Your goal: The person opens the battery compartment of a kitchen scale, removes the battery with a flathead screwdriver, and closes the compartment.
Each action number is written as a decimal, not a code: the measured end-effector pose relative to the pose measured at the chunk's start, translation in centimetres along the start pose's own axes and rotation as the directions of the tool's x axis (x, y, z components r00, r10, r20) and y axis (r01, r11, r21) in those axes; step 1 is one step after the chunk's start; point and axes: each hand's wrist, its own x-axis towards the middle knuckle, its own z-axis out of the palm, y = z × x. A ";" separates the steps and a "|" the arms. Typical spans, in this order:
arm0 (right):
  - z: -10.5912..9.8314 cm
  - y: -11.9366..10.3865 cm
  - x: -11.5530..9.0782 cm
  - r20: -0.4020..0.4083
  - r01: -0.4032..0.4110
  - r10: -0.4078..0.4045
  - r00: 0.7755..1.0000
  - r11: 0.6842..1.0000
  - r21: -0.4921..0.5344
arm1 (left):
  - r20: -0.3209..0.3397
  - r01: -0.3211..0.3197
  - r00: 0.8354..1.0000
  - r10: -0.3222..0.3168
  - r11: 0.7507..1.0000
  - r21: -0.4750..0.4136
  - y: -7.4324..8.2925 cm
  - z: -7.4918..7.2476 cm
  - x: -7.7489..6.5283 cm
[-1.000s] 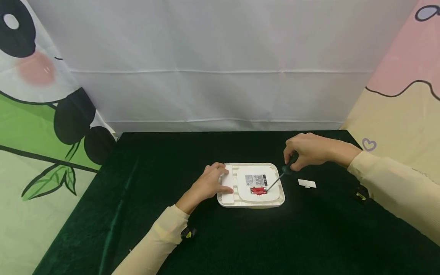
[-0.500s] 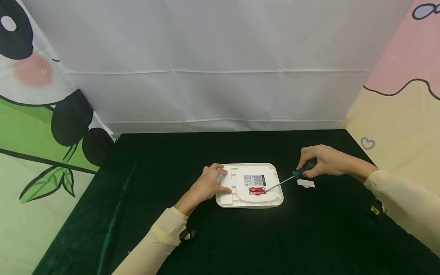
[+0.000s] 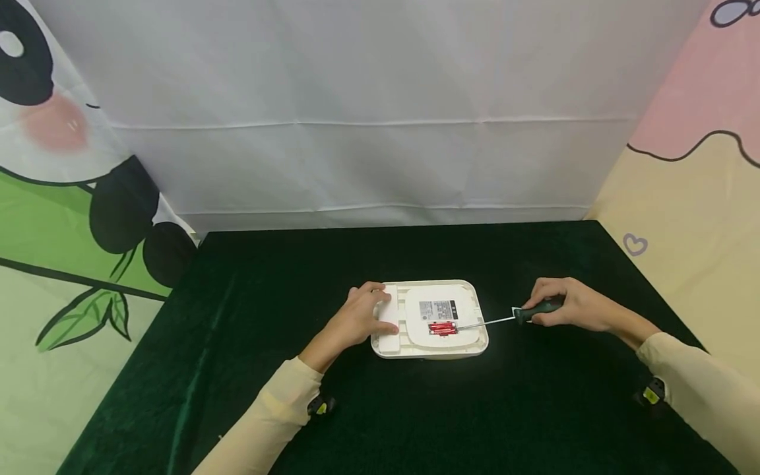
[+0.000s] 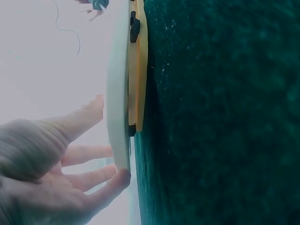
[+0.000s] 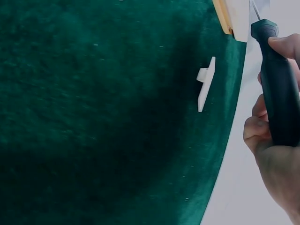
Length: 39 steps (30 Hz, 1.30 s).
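A white, rounded, battery-powered device [image 3: 439,292] lies back side up on the green cloth, with a printed label facing up. Two red batteries [image 3: 442,328] sit in its uncovered compartment. My left hand [image 3: 360,316] holds the device's left end, thumb and fingers spread around it; the left wrist view shows fingertips on its edge. In my right hand [image 3: 572,303] is a screwdriver [image 5: 280,91] with a dark green handle. The screwdriver's shaft slants low leftward, its tip at the batteries' right end. A small white battery cover [image 5: 206,85] lies beneath the handle, mostly hidden in the head view.
Green velvet cloth [image 3: 285,284] covers the table around the device. A white fabric backdrop [image 3: 380,165] hangs behind, with printed cartoon panels at both sides. A yellow-orange layer [image 4: 138,84] with black pads shows under the device's edge.
My right hand has moved right and down, bringing the screwdriver from a steep slant to nearly flat. Its tip stays by the batteries. The left hand keeps its place on the device.
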 end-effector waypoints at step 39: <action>-3.3 -7.8 7.3 0.170 -0.189 0.279 0.945 0.891 -0.413 | -0.004 -0.030 1.000 0.030 1.000 0.008 -0.3 0.1 0.1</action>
